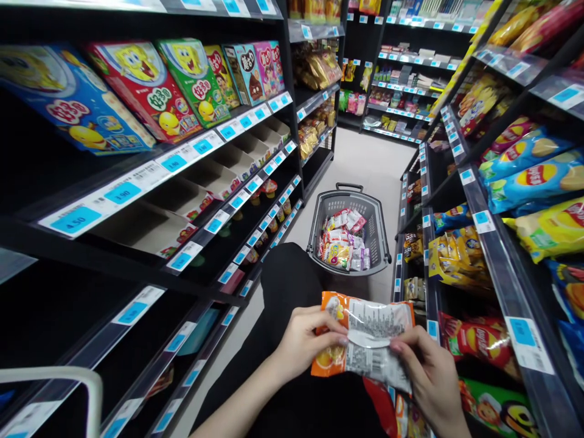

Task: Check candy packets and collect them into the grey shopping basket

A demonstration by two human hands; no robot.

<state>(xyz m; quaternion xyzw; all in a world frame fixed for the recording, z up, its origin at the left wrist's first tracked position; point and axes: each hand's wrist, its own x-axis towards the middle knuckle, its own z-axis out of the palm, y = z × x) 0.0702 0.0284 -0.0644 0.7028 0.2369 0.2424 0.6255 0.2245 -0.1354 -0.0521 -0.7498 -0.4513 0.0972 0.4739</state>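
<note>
Above my lap I hold an orange and silver snack bag [378,322], its printed back facing up. My left hand [305,334] pinches the back seam from the left, fingers closed. From the other side my right hand [426,368] grips the seam and the bag's right part. The seam flap stands up between the two hands. On the floor beyond my knee is a grey shopping basket [378,234] with its handle folded to the far side. Several small snack packets [342,240] lie inside it.
A shelf at left carries cartoon snack boxes [143,85] above cardboard trays [232,161]. Along the right, a shelf rack holds chip bags [533,173] and a yellow box of packets [456,255]. A white metal bar [93,389] curves in at lower left. Floor [367,152] runs to the back shelves.
</note>
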